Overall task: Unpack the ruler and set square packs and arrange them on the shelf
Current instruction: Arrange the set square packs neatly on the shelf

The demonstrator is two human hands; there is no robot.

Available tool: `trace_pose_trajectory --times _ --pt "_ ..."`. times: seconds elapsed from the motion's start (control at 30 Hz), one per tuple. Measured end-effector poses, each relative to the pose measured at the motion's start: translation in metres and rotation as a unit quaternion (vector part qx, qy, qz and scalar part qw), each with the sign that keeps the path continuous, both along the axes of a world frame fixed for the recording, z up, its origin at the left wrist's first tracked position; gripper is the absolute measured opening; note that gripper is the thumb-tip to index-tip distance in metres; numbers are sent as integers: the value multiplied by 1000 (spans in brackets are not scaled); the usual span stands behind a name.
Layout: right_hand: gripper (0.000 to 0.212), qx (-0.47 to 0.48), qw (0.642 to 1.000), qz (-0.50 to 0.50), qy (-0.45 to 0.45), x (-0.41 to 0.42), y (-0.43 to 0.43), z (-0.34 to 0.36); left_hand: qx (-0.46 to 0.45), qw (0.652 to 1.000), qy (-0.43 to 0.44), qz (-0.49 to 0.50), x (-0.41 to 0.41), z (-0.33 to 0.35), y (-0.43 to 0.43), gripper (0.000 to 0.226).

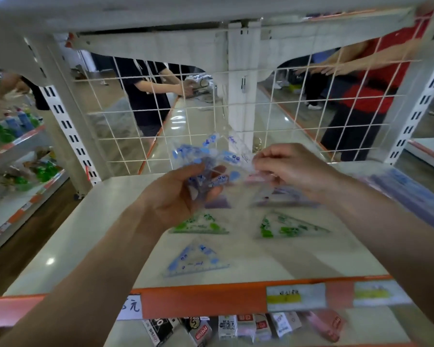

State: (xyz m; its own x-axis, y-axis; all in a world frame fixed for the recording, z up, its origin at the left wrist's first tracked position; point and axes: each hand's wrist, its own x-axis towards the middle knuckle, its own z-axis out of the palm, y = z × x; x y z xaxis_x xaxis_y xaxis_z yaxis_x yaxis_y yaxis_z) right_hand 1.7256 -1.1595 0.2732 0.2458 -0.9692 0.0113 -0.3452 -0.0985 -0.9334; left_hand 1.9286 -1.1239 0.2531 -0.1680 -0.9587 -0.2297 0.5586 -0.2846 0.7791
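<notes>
above the shelf, the left hand closes its grip round one clear blue-printed pack; the right hand pinches the pack's edge. on the shelf lie one blue set square, two green set squares and two blurred purple set squares.

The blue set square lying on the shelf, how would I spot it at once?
Find the white shelf with the orange front edge. The blue set square lies alone nearest that edge. Its nearest neighbours, just behind, are green set squares.
</notes>
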Motion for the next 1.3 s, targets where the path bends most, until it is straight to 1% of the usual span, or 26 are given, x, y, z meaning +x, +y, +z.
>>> trace_pose_trajectory --times 0.07,0.13,0.23,0.37,0.43,0.5,0.57,0.6,0.67,0.7,0.77,0.87,1.0,1.07,1.13,1.2,1.3 --pt "9 -4 1000 -19 -12 -17 0 5 0 1000 -12 -4 -5 -2 -6 19" --pt "5 2 1000 -26 -4 -36 4 6 5 1000 -26 -15 -8 -7 -9 17" --pt "5 21 999 -31 6 -55 11 1 18 998 -54 -31 -19 -16 -12 25" --pt "7 35 998 -27 32 -62 18 -9 28 995 -81 -54 -48 -11 -11 30" --pt "9 -7 996 -32 78 -66 23 -14 28 992 -104 -62 -59 -10 -10 31" --pt "15 -72 987 -37 139 -72 32 -18 32 990 -117 -73 -66 -11 -9 21" --pt "20 -130 968 -33 213 -75 43 -21 41 988 -127 -77 -70 -12 -8 7" --pt "20 -164 951 -33 259 -75 48 -22 46 987 -130 -78 -71 -12 -7 5" --pt "22 -213 926 -36 310 -75 52 -25 53 988 -126 -77 -70 -15 -7 7" --pt "21 -213 926 -38 310 -76 53 -25 52 988 -120 -80 -67 -16 -7 10" --pt "18 -182 938 -44 291 -80 53 -24 51 989 -114 -77 -61 -18 -6 14" --pt "19 -138 947 -34 287 -86 51 -22 55 992 -107 -40 -53 -17 -3 7" --pt "7 -90 953 21 288 -97 53 -17 48 993 -105 -34 -42 -15 3 11" --pt "7 -49 949 63 306 -105 58 -16 55 993 -104 -20 -33 -17 1 19" --pt "6 -3 937 97 336 -113 64 -18 69 993 -100 -5 -25 -20 -1 30" --pt "9 37 931 104 347 -118 67 -20 77 992 -102 -2 -19 -23 -3 39" --pt "11 47 913 131 385 -118 69 -23 80 991 -109 -4 -19 -25 -4 41"
